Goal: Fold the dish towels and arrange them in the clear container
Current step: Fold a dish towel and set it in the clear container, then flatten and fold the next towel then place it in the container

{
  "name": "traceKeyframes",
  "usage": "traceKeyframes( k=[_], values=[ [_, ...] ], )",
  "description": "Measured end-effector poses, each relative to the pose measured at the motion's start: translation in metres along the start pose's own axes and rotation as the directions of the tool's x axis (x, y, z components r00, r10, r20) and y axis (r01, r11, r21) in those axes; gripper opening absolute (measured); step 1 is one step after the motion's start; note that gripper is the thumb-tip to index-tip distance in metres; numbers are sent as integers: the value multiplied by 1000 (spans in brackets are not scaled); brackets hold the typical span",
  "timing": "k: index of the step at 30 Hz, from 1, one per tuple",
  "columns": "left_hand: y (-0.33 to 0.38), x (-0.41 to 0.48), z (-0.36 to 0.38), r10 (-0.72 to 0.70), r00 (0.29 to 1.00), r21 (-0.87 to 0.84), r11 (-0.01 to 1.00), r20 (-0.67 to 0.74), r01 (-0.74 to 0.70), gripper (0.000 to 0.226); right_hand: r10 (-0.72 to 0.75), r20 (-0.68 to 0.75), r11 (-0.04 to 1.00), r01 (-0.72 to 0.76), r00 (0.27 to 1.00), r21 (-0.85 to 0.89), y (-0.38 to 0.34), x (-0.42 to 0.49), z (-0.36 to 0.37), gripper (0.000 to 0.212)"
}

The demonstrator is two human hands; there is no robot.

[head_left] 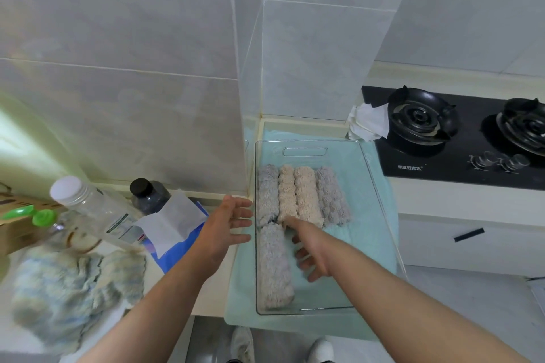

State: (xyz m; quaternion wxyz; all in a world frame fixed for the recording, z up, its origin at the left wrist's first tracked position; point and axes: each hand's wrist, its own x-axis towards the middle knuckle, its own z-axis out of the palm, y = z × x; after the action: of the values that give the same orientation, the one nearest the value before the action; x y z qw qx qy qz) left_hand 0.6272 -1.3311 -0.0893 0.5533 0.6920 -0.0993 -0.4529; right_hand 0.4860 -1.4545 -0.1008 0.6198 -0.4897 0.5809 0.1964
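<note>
- Towels: five folded dish towels lie in the clear container [305, 143], which stands on a teal mat [240, 283] on the counter. Four sit side by side in the far row: grey towel [268, 194], beige towel [287, 194], second beige towel [306, 197], second grey towel [331, 197].
- A fifth, the front grey towel [274, 265], lies lengthwise along the left wall, nearer the person.
- The right hand [312, 250] is inside the container with fingers spread and straight, grasping nothing. Its fingertips reach the side of the front grey towel, though blur hides whether they press it or only brush it.
- The left hand [227, 224] hovers just outside the left wall, released, fingers relaxed.
- Handling: the shaggy pile looks soft, light and springy, so a fold will likely loosen if it is lifted by one edge. It is better taken across the middle, thumb under and fingers over, or nudged flat-handed into line.
- The container looks rigid and smooth, and may slide on the mat when pushed.
- A pale fluffy cloth [67, 289] at the left may be another towel still to fold.
</note>
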Motion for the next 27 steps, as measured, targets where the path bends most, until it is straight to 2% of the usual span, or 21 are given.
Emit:
traceKeyframes(
  k=[3,6,7,9,11,13,18,23,27],
  values=[
    [2,-2,-6,98,994,14,995,-38,-97,53,-152,-51,964,136,987,-229,-15,-7,-36,42],
    [11,-10,-10,195,972,4,981,-135,-196,54,-390,-59,896,364,919,-253,-35,-28,-64,23],
    [16,-13,-11,219,961,4,975,-166,-221,54,-508,-75,843,477,858,-248,-41,-37,-71,20],
    [24,-21,-11,266,938,12,963,-221,-271,54,-728,-114,676,679,676,-287,-47,-55,-80,18],
    [30,-34,-7,326,900,49,944,-288,-326,51,-845,-128,533,796,519,-288,-46,-68,-87,18],
    [32,-55,0,384,841,91,921,-381,-379,47,-894,-110,448,857,435,-253,-39,-73,-93,20],
    [16,-124,29,444,678,83,865,-585,-495,47,-920,90,356,910,381,-212,-15,-87,-112,23],
    [-18,-209,57,388,552,51,848,-738,-528,54,-908,270,279,943,320,-182,13,-111,-110,21],
    [-46,-292,67,366,400,118,843,-840,-524,49,-853,477,143,974,210,-174,40,-140,-72,19]
  ],
)
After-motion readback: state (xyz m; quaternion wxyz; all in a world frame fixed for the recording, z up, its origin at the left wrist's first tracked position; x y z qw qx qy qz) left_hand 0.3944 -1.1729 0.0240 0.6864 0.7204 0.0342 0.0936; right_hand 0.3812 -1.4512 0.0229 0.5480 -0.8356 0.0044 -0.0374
